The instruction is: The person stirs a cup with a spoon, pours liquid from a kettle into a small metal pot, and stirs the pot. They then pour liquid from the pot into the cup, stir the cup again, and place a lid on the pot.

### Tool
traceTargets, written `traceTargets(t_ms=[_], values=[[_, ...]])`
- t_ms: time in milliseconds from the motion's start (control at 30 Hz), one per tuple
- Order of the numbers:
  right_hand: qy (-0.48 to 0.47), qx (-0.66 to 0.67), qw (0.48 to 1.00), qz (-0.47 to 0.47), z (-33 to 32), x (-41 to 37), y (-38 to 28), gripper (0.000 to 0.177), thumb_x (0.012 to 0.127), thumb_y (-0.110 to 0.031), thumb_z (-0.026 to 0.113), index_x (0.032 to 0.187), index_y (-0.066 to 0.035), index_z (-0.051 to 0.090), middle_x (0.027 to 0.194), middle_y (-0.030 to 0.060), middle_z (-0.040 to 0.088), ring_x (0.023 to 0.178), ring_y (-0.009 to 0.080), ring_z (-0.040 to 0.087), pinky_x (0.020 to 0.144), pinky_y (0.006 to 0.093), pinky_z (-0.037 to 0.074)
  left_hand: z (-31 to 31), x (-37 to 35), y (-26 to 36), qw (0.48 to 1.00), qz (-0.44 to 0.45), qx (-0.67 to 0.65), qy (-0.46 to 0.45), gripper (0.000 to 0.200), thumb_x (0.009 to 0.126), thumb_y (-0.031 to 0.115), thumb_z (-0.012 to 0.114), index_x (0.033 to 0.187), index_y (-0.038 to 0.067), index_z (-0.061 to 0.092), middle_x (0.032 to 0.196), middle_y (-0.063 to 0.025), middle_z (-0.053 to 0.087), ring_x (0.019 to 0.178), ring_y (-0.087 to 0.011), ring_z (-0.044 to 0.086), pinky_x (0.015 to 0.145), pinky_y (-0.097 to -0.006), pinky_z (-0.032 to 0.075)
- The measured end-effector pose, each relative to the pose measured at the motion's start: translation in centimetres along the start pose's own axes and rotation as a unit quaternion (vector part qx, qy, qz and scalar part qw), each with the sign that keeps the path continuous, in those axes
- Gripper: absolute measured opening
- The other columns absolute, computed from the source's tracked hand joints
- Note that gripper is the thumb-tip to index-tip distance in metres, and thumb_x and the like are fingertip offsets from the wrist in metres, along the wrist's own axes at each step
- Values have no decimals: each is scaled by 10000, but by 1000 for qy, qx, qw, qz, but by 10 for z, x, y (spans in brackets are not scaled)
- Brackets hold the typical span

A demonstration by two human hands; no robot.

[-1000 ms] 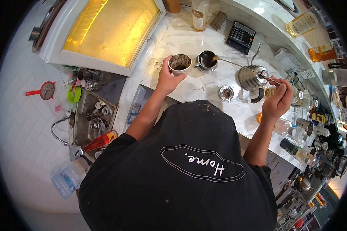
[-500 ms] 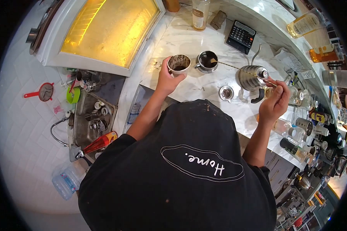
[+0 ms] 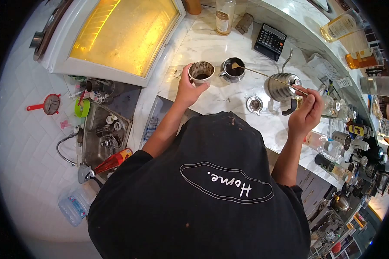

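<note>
My left hand (image 3: pixel 190 89) is wrapped round a pale cup (image 3: pixel 201 72) with dark residue on its inner wall. In my right hand (image 3: pixel 307 108) is the end of a long, thin twisted spoon (image 3: pixel 263 74). Its broad tip lies over the mouth of a metal cup (image 3: pixel 233 70) that holds something dark. A steel gooseneck kettle (image 3: pixel 281 87) stands beneath the spoon's shaft, left of my right hand. Nearer to me, a small round metal strainer (image 3: pixel 254 104) rests on the marble counter (image 3: pixel 224 96).
A calculator (image 3: pixel 270 42) and a labelled bottle (image 3: pixel 224 17) stand at the back. A sink (image 3: pixel 93 144) with dishes is on the left. Several bottles and jars (image 3: pixel 317 141) line the right side, below a raised ledge (image 3: pixel 307 21).
The spoon's tip has shifted slightly up and left within the metal cup's mouth. My right hand has moved a little to the left. My left hand is almost unchanged.
</note>
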State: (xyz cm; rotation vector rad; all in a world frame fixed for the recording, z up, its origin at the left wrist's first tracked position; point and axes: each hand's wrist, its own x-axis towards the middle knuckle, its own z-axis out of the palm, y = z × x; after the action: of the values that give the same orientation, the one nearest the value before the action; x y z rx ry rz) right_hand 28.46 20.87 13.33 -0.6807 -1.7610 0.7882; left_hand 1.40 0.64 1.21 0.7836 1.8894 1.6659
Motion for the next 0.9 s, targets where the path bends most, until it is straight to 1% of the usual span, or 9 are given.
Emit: traceTargets(t_ms=[100, 200, 300, 333, 467, 567, 667, 767, 900], values=[[-6, -2, 1000, 0, 0, 1, -3, 191, 1106, -82, 422, 1160, 35, 564, 1023, 187, 745, 875, 193, 711, 821, 300, 561, -2, -1, 2, 1000, 8, -2, 3, 795, 770, 48, 837, 1433, 28, 399, 1307, -132, 614, 1217, -216, 621, 1053, -375, 501], [33, 11, 999, 18, -6, 5, -4, 203, 1108, -85, 419, 1134, 41, 577, 1029, 189, 742, 893, 216, 725, 833, 310, 570, -5, -2, -2, 1000, 15, -8, 6, 795, 770, 49, 837, 1433, 28, 400, 1304, -132, 618, 1215, -217, 624, 1052, -373, 500], [86, 84, 990, 69, -15, 13, -1, 216, 1113, -110, 431, 1123, 45, 582, 997, 177, 739, 923, 259, 741, 846, 330, 583, -10, -4, -3, 1000, 20, -9, 4, 796, 768, 53, 839, 1434, 28, 402, 1299, -132, 624, 1211, -217, 627, 1048, -372, 501], [114, 93, 983, 106, -17, 15, 1, 236, 1120, -152, 448, 1109, 45, 577, 939, 167, 731, 939, 315, 752, 870, 355, 591, -12, -4, 1, 1000, 21, -4, 4, 795, 768, 55, 839, 1433, 27, 405, 1297, -134, 627, 1210, -217, 629, 1046, -372, 503], [153, 162, 958, 180, -20, 28, -2, 260, 1119, -197, 479, 1064, 43, 564, 860, 173, 723, 916, 352, 758, 908, 383, 589, -17, 2, 18, 999, 41, 23, 3, 797, 762, 69, 845, 1432, 33, 415, 1282, -150, 644, 1197, -231, 642, 1037, -382, 509], [174, 180, 948, 196, -15, 31, -6, 269, 1115, -207, 490, 1052, 45, 560, 836, 173, 722, 911, 360, 755, 917, 397, 593, -20, 11, 27, 996, 55, 69, -5, 793, 755, 84, 851, 1426, 39, 431, 1265, -159, 658, 1186, -249, 653, 1028, -391, 513], [191, 193, 941, 201, -13, 33, -14, 277, 1111, -215, 505, 1047, 50, 556, 816, 172, 719, 904, 363, 753, 928, 420, 600, -19, 21, 45, 993, 64, 94, -37, 806, 766, 66, 849, 1445, 34, 417, 1288, -148, 643, 1214, -234, 640, 1057, -380, 497], [201, 180, 940, 210, -5, 35, -24, 290, 1112, -219, 489, 1032, 54, 545, 820, 192, 708, 834, 306, 743, 955, 478, 618, -20, 30, 59, 990, 73, 113, -52, 795, 766, 74, 855, 1438, 32, 432, 1275, -139, 650, 1212, -226, 641, 1056, -370, 493], [181, 206, 942, 195, 5, 39, -28, 274, 1106, -205, 509, 1040, 57, 549, 811, 190, 709, 823, 313, 745, 930, 473, 619, -17, 44, 71, 984, 103, 132, -62, 774, 754, 105, 876, 1409, 30, 470, 1244, -125, 669, 1184, -218, 649, 1037, -359, 494]])
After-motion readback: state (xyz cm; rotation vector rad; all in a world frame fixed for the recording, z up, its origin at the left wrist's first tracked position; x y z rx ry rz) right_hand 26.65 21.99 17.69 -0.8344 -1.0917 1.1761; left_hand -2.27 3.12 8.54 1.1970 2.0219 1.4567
